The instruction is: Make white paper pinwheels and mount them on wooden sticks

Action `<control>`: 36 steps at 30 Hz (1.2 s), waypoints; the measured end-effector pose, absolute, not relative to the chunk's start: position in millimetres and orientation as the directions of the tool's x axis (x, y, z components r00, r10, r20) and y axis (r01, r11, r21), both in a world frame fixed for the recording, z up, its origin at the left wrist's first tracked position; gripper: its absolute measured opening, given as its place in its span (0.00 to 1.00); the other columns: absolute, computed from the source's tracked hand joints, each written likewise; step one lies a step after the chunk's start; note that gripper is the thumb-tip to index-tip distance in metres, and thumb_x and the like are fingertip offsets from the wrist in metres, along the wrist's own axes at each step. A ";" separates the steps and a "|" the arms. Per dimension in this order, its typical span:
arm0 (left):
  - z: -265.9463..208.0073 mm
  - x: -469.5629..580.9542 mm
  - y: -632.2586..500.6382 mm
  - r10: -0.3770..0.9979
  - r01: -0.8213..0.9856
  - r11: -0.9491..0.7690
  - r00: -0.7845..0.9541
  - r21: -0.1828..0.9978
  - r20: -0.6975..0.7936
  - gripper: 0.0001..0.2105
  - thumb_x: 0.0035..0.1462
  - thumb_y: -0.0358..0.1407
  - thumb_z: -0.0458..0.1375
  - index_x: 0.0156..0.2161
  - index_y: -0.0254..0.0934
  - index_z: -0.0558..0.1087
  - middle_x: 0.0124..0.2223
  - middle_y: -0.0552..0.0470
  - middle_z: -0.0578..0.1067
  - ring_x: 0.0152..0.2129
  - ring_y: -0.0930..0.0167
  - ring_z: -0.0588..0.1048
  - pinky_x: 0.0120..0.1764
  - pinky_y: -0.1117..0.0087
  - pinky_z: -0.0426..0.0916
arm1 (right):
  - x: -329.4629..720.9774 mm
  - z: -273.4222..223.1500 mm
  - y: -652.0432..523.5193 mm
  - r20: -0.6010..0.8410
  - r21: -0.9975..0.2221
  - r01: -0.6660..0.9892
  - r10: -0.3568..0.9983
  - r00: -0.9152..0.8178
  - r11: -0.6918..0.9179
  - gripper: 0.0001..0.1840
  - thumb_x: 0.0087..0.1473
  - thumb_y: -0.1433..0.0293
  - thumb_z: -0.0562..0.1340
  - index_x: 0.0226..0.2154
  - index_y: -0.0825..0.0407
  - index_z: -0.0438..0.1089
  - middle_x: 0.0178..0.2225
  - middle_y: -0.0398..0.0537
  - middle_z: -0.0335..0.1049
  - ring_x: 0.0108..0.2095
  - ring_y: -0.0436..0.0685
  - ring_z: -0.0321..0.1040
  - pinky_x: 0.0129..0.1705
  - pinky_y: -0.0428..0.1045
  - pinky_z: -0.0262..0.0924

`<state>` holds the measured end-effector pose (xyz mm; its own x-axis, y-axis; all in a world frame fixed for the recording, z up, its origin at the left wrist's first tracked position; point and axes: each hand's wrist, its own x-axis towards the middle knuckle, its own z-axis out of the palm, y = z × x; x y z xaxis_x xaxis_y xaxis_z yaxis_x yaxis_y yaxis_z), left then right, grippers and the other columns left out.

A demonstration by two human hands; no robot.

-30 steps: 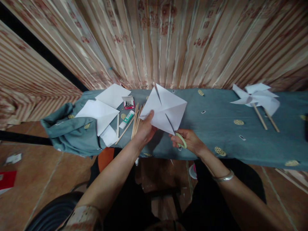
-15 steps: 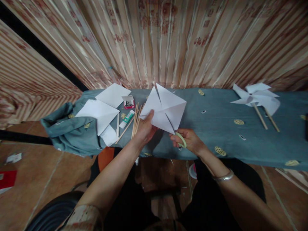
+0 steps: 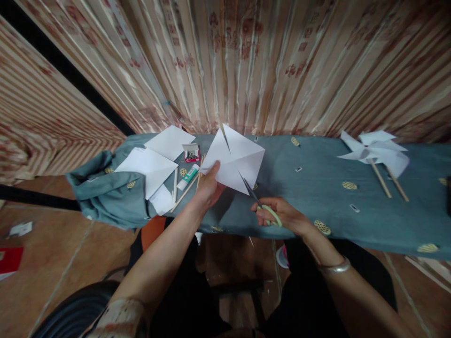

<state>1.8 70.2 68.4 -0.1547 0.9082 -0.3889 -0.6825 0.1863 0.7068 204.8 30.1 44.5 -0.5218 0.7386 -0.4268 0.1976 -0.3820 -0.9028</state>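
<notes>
Scissors (image 3: 260,203) and right hand (image 3: 282,212) had slid back toward the lower right since the earlier frame, while the white sheet (image 3: 236,162) had shifted slightly left. It sat at mid-frame, slit at the top, its lower-left side pinched in the left hand (image 3: 208,185), thumb uppermost; the right fingers were curled round the handles, though how wide the blades stood I could not tell. Cutting too deep could have met the upper slit and split the sheet; a loose pinch could have let it twist. Below spread a grey-green cloth (image 3: 313,188), rumpled at left, with spare sheets (image 3: 144,166) left of centre and pinwheels (image 3: 373,151) at right. Pleated curtain (image 3: 246,84) filled the upper frame, brown tiled floor (image 3: 63,263) the lower left.
</notes>
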 end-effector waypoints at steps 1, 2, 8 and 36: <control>68.3 -1.2 71.9 0.909 -0.686 0.178 -0.160 0.706 -0.385 0.11 0.63 0.29 0.53 0.50 0.34 0.71 0.35 0.50 0.81 0.34 0.71 0.80 0.46 0.67 0.73 | 208.5 45.2 29.7 -0.438 -0.898 0.215 0.726 -0.531 -0.384 0.24 0.38 0.51 0.72 0.28 0.54 0.72 0.19 0.44 0.71 0.20 0.49 0.64 0.22 0.44 0.56; 68.0 -4.3 73.3 0.911 -0.687 0.171 -0.162 0.706 -0.379 0.11 0.63 0.29 0.53 0.50 0.34 0.71 0.35 0.50 0.81 0.35 0.70 0.80 0.46 0.66 0.74 | 212.4 45.9 29.2 -0.449 -0.892 0.232 0.713 -0.538 -0.388 0.23 0.39 0.52 0.72 0.28 0.54 0.72 0.19 0.44 0.71 0.20 0.49 0.64 0.22 0.44 0.56; 66.9 -15.8 72.3 0.909 -0.679 0.187 -0.154 0.710 -0.387 0.12 0.60 0.30 0.57 0.50 0.33 0.71 0.37 0.47 0.82 0.34 0.67 0.81 0.43 0.65 0.76 | 239.6 53.3 27.6 -0.484 -0.871 0.235 0.675 -0.557 -0.431 0.27 0.37 0.50 0.73 0.31 0.54 0.73 0.20 0.43 0.70 0.20 0.50 0.64 0.22 0.46 0.56; 47.0 6.6 42.7 0.851 -0.367 0.520 0.144 0.771 -0.506 0.13 0.41 0.32 0.67 0.36 0.32 0.77 0.36 0.45 0.81 0.36 0.62 0.79 0.38 0.67 0.71 | 250.1 48.4 48.5 -0.207 -0.975 0.114 0.968 -0.144 -0.191 0.26 0.29 0.59 0.76 0.33 0.51 0.73 0.22 0.37 0.68 0.21 0.48 0.61 0.22 0.44 0.55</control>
